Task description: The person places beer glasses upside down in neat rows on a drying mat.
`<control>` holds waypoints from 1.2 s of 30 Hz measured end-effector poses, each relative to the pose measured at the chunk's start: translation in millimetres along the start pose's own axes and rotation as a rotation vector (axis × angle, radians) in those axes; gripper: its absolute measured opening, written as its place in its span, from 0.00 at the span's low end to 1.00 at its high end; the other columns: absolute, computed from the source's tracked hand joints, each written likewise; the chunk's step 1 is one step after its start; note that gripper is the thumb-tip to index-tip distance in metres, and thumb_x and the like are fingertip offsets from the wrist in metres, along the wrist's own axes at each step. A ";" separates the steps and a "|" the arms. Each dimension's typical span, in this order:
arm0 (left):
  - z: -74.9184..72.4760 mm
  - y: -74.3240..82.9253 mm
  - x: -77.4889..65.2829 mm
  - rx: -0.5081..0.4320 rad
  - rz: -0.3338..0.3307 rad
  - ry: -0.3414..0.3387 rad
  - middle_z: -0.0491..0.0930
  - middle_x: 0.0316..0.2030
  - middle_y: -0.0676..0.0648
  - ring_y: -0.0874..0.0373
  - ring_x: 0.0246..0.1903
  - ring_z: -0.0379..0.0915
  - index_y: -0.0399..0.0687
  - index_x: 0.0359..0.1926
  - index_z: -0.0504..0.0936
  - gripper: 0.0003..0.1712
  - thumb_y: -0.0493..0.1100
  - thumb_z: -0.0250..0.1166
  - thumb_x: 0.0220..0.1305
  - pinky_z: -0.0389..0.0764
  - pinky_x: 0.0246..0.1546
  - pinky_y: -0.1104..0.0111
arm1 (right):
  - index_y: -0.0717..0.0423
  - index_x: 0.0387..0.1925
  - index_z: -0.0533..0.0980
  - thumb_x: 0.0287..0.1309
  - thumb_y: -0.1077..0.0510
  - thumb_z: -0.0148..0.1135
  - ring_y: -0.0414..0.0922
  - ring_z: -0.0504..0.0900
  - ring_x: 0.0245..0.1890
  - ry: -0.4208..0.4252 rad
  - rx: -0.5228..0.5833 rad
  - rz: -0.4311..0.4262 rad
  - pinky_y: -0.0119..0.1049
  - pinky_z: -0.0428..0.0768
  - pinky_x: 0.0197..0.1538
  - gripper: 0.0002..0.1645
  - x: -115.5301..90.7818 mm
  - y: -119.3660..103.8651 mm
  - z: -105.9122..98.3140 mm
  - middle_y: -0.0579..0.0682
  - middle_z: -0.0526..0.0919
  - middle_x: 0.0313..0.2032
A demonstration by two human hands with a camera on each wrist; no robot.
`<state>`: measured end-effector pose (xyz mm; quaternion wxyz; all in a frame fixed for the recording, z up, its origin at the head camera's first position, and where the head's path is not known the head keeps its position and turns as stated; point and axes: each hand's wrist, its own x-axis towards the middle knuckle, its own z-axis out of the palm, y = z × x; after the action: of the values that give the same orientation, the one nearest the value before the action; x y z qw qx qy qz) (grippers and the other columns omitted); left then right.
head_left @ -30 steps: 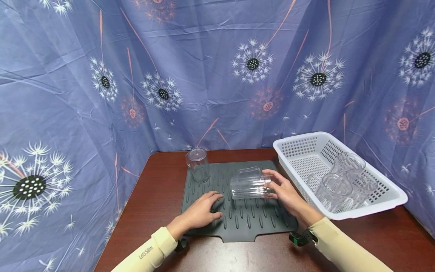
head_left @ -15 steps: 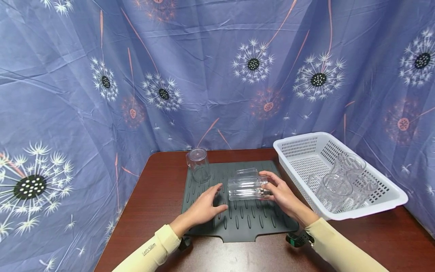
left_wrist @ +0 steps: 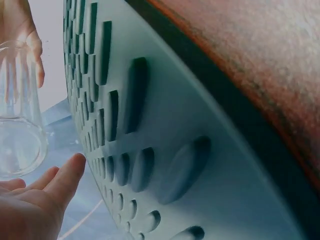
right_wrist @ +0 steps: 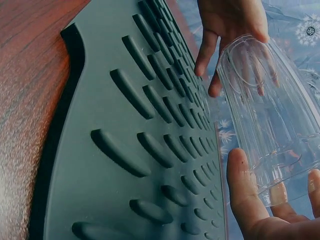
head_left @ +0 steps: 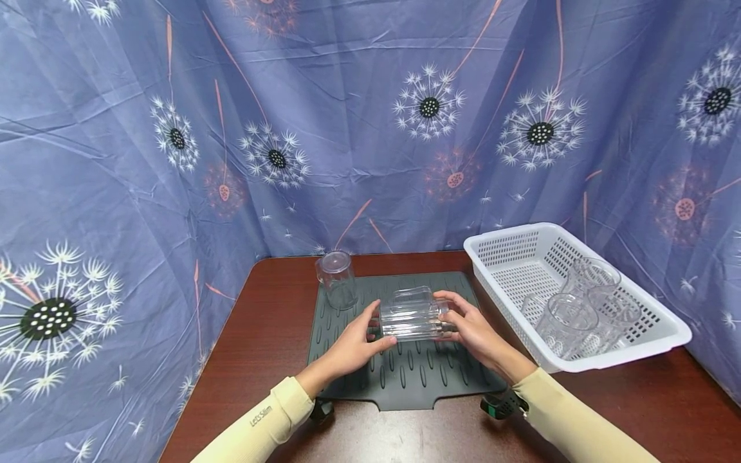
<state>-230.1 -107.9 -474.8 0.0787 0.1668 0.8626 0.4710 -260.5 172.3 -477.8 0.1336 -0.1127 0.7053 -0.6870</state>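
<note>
A clear ribbed mug [head_left: 410, 321] lies sideways in the air above the dark grey mat [head_left: 405, 386], its handle on the far side. My right hand [head_left: 473, 331] holds it by its right end, thumb and fingers round the sides, as the right wrist view shows with the mug [right_wrist: 280, 115]. At the other end my left hand [head_left: 354, 347] reaches with spread, nearly straight fingers and thumb. In the left wrist view those fingers of the left hand [left_wrist: 42, 205] lie close to the mug's round end [left_wrist: 20, 145]; whether they touch it, I cannot tell.
Another clear mug [head_left: 338, 283] stands upside down at the mat's back left corner. A white perforated basket [head_left: 500, 296] at the right contains several clear glass vessels [head_left: 572, 318]. Behind the brown table [head_left: 243, 334] hangs a blue dandelion-print cloth [head_left: 347, 128].
My right hand has carried the mug slightly left. My left hand has risen and moved right, its thumb and fingers now spread at the mug's left end.
</note>
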 end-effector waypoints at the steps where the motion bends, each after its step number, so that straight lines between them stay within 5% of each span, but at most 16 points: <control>1: 0.2 -0.5 0.5 0.003 0.004 0.000 0.65 0.71 0.40 0.46 0.64 0.72 0.54 0.81 0.48 0.52 0.63 0.65 0.66 0.77 0.60 0.52 | 0.52 0.71 0.61 0.70 0.60 0.53 0.51 0.76 0.50 -0.003 -0.003 0.002 0.53 0.84 0.49 0.30 0.5 -0.5 1.0 0.60 0.59 0.69; 14: 1.1 -0.9 4.7 -0.093 0.009 0.036 0.66 0.70 0.36 0.45 0.64 0.71 0.54 0.80 0.51 0.49 0.60 0.65 0.67 0.77 0.60 0.52 | 0.51 0.72 0.61 0.70 0.61 0.50 0.53 0.79 0.51 -0.010 0.010 0.032 0.53 0.85 0.49 0.30 2.2 -4.2 7.1 0.61 0.62 0.67; 21: 1.1 1.3 5.8 -0.116 -0.017 0.076 0.67 0.68 0.36 0.43 0.65 0.70 0.55 0.78 0.56 0.44 0.57 0.65 0.69 0.74 0.61 0.47 | 0.51 0.72 0.59 0.71 0.62 0.49 0.66 0.74 0.57 -0.027 0.024 0.047 0.55 0.84 0.50 0.30 3.1 -4.7 8.3 0.61 0.59 0.68; 27: 0.7 4.6 5.8 -0.139 -0.024 0.102 0.69 0.66 0.38 0.43 0.63 0.71 0.55 0.77 0.59 0.41 0.54 0.66 0.69 0.74 0.60 0.47 | 0.50 0.72 0.58 0.72 0.60 0.51 0.61 0.69 0.63 -0.062 -0.006 0.047 0.54 0.83 0.53 0.31 3.5 -5.7 6.3 0.58 0.51 0.74; 36: -3.6 9.2 7.6 -0.145 -0.002 0.121 0.71 0.64 0.38 0.44 0.61 0.73 0.55 0.75 0.62 0.40 0.50 0.68 0.67 0.76 0.57 0.48 | 0.50 0.72 0.58 0.72 0.61 0.51 0.63 0.68 0.65 -0.075 -0.048 0.052 0.54 0.81 0.56 0.31 3.0 -9.4 3.5 0.61 0.59 0.71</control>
<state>-236.3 -103.4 -464.9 0.0390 0.1309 0.8296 0.5413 -262.4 167.7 -468.6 0.1750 -0.1229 0.7188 -0.6615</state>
